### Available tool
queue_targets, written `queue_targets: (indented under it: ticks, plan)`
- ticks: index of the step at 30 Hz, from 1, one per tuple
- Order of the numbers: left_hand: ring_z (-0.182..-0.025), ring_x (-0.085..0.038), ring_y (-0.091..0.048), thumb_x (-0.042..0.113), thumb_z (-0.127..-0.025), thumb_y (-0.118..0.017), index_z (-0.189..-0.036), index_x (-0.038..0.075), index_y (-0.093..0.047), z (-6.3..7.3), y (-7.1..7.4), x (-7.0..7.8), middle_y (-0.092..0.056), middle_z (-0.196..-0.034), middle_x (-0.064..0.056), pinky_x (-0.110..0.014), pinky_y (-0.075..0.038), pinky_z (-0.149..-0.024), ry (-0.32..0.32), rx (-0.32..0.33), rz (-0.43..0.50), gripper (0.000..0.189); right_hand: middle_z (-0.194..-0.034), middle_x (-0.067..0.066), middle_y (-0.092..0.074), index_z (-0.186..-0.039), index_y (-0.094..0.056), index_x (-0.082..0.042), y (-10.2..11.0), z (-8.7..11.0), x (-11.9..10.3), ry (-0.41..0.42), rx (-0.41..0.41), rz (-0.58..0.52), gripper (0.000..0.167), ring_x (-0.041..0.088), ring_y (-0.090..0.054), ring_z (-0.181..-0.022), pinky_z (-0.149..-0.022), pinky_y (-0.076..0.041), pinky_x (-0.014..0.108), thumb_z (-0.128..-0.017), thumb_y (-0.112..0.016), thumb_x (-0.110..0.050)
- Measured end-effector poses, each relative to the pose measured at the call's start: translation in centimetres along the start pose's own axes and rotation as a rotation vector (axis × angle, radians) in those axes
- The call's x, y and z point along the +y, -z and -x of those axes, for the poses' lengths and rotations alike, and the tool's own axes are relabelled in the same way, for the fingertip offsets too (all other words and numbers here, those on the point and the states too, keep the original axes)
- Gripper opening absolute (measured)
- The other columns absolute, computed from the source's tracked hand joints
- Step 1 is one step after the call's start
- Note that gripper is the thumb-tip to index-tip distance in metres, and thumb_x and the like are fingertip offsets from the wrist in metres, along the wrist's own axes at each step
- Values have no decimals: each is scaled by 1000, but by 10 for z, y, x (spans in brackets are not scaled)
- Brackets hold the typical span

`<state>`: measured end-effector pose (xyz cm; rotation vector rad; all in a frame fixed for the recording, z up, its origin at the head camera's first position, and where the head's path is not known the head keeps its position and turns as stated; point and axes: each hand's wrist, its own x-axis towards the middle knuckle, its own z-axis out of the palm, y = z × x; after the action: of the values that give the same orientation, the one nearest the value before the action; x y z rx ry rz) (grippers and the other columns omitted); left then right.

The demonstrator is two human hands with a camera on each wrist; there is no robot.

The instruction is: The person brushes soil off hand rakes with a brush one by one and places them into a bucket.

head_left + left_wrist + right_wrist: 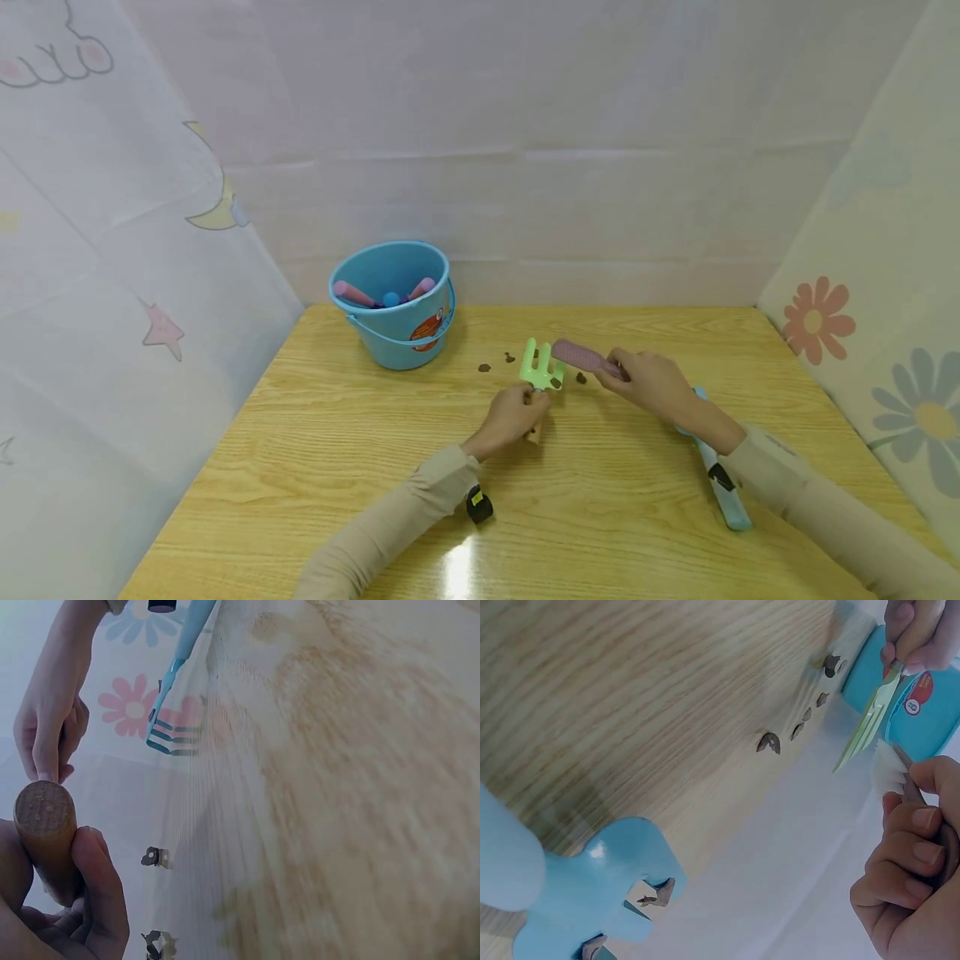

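My left hand [510, 417] grips the wooden handle [56, 851] of a green garden hand fork [540, 377], its tines pointing away from me. Brown flecks stick to the fork head. The right hand [647, 382] holds a mauve brush [577, 355] by its handle, over the right side of the tines. In the right wrist view, the white bristles [889, 769] face the green fork; whether they touch it I cannot tell. Several brown crumbs [484, 367] lie on the table around the fork.
A blue bucket [401, 340] with a handle stands at the back left, holding pink-handled tools [354, 293]. A light blue hand rake [727, 500] lies under the right forearm, with brown bits on its head. Patterned sheets hang behind the wooden table [337, 467].
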<state>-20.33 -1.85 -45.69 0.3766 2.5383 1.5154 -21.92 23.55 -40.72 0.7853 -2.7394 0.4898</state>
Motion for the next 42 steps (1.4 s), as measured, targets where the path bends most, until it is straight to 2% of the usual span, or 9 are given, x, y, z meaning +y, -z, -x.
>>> queue_targets:
  ticks: [8, 14, 20, 25, 30, 37, 42]
  plan:
    - [-43, -7, -39, 30, -99, -52, -71, 16, -46, -2, 3, -4, -45, -55, 5, -22, -31, -41, -32, 33, 31, 32, -53, -11, -32, -85, -62, -9, 2, 8, -13, 44, 22, 9, 20, 1, -25, -46, -42, -22, 20, -93, -69, -25]
    - [-44, -8, -41, 27, -100, -52, -74, 14, -49, -2, 5, -2, -48, -57, 4, -22, -32, -41, -37, 51, 28, 30, -52, -12, -35, -90, -67, -5, -2, 11, -19, 68, -6, 9, 22, 0, -26, -44, -42, -23, 19, -94, -69, -27]
    - [-47, -8, -42, 27, -100, -54, -74, 13, -50, -1, 7, 1, -48, -60, 3, -23, -34, -44, -28, 70, 8, 30, -52, -12, -34, -87, -65, -6, -6, 14, -16, 61, -13, -2, 19, 0, -25, -44, -42, -22, 19, -94, -69, -24]
    - [-47, -8, -42, 27, -99, -54, -73, 14, -48, -2, 7, 2, -48, -60, 3, -22, -33, -44, -18, 71, 4, 30, -52, -12, -32, -87, -64, -7, -4, 17, -13, 57, 13, -10, 17, 0, -24, -45, -43, -22, 19, -93, -70, -22]
    - [-47, -7, -41, 27, -99, -54, -72, 14, -47, -3, 7, 2, -46, -59, 4, -22, -32, -44, -23, 73, 3, 31, -53, -11, -30, -84, -62, -9, 0, 18, -13, 60, 34, 26, 18, -1, -22, -45, -43, -21, 19, -93, -71, -22]
    - [-47, -8, -41, 30, -99, -54, -73, 13, -49, -2, 7, 1, -47, -59, 3, -23, -33, -45, -26, 76, 15, 30, -53, -8, -33, -86, -61, -7, 4, 16, -16, 10, 35, 70, 20, 3, -24, -44, -43, -21, 21, -93, -69, -24]
    - [-46, -8, -41, 29, -99, -54, -74, 13, -49, -3, 7, 1, -47, -59, 4, -22, -32, -44, -25, 79, 15, 30, -51, -11, -36, -87, -64, -6, 1, 12, -22, 67, 19, 19, 19, 1, -25, -43, -42, -22, 20, -91, -71, -23]
